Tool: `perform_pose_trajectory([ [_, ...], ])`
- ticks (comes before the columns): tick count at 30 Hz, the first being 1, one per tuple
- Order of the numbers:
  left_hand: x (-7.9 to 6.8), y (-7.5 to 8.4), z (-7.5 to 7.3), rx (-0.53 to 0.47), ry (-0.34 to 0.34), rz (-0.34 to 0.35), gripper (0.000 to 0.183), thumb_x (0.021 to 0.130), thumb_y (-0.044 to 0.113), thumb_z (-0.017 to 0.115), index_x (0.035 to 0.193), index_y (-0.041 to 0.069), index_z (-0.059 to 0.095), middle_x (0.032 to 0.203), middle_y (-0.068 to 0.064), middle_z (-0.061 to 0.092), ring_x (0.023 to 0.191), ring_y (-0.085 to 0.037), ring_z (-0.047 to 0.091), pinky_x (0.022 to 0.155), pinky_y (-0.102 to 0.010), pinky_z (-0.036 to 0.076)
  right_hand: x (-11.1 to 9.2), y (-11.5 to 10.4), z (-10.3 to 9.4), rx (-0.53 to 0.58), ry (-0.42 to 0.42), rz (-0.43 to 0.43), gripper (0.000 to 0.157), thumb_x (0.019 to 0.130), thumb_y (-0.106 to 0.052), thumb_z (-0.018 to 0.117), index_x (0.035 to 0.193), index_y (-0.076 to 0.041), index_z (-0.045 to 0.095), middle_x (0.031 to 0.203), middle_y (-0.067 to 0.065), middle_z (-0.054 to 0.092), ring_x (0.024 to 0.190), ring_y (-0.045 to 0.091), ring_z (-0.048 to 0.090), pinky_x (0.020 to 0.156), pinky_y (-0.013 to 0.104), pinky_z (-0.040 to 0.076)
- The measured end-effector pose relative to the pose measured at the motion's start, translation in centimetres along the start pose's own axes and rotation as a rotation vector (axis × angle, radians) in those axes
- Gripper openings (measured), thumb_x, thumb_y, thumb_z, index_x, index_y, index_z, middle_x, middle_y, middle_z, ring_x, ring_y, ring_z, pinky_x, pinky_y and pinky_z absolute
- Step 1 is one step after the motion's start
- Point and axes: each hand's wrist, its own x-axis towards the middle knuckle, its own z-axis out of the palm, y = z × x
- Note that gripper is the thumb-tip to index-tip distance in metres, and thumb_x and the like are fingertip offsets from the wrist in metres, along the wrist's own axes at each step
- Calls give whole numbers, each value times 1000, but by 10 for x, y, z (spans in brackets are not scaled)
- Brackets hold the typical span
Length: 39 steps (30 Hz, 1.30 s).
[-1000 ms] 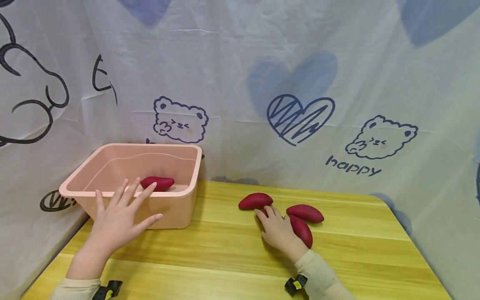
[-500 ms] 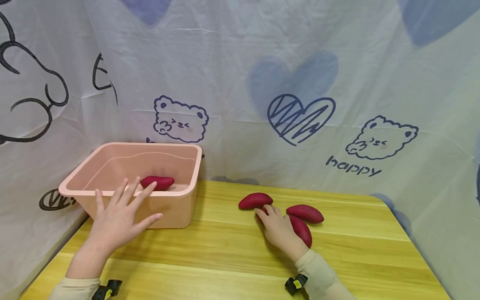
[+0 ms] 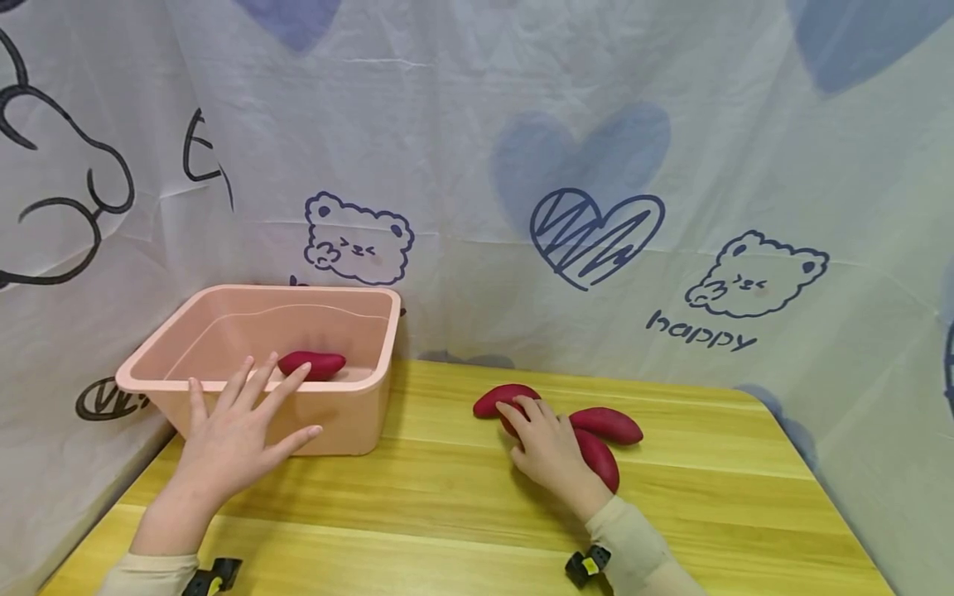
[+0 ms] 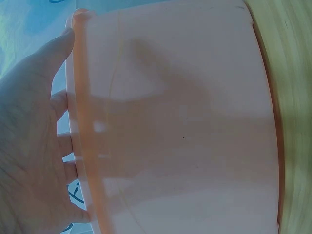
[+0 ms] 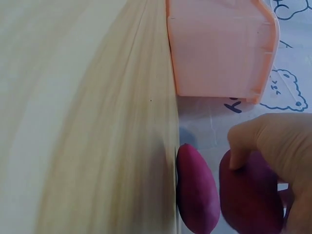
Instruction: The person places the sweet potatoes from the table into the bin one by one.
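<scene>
Over the desk, the right hand pinches a sweet potato, which too loose a grip could drop; the left hand, fingers straight, meets the tub

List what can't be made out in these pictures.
Head: most of the held sweet potato, hidden by the right hand.
Head: the near floor of the pink tub, behind its wall and the left hand.
Left wrist: the tub's contents, behind its wall.
Right wrist: part of the right hand, cut off by the right edge.
</scene>
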Motion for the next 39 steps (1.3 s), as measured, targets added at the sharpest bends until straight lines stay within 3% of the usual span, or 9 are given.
perform_pose_trajectory([
  [13,-1,-1,0,0,6,0,81,86,67,56,154,39,22,162,-14,23,152,-36,9,108,-69,-24,11,-10,-3,-14,154,-127,56,76,-14,65,131,-23,59,125,6,61,112,28,58,76,48,54],
  [19,-2,0,-1,-6,5,0,82,86,67,57,154,40,21,162,-14,23,152,-37,9,108,-69,-24,24,-18,-9,13,213,-180,56,75,-12,62,130,-21,60,124,6,62,110,28,59,83,49,54],
  [39,0,0,0,-7,9,7,82,86,67,56,154,41,20,161,-14,24,152,-36,8,108,-69,-24,70,-50,-25,-18,234,-234,59,75,-20,69,133,-24,58,130,6,60,114,26,56,84,43,55],
])
